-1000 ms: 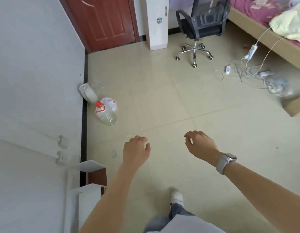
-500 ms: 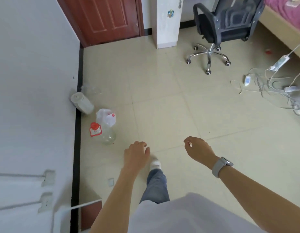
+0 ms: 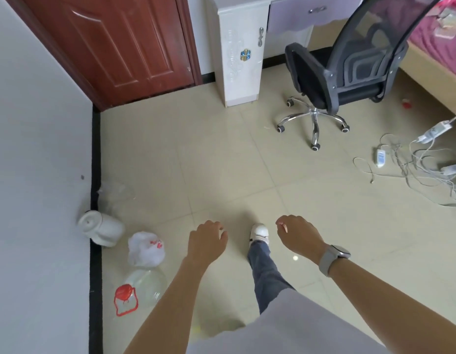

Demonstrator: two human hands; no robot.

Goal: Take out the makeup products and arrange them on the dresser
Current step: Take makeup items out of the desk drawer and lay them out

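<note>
I hold both hands empty and loosely curled, left hand [image 3: 206, 241] and right hand [image 3: 297, 236], with the dresser [image 3: 243, 52] well ahead, slightly right, nearer the right hand; no makeup shows.

Dresser [image 3: 243, 47] top cut off by frame edge, far beyond fingertips. Bed [image 3: 436, 47] mostly out of frame, right. Jug [image 3: 142, 284] left of left hand [image 3: 205, 245]: blurred, contents unclear.

Tiled floor [image 3: 222, 162] — chair [image 3: 349, 60], cables [image 3: 413, 159], bottle [image 3: 142, 284].
</note>
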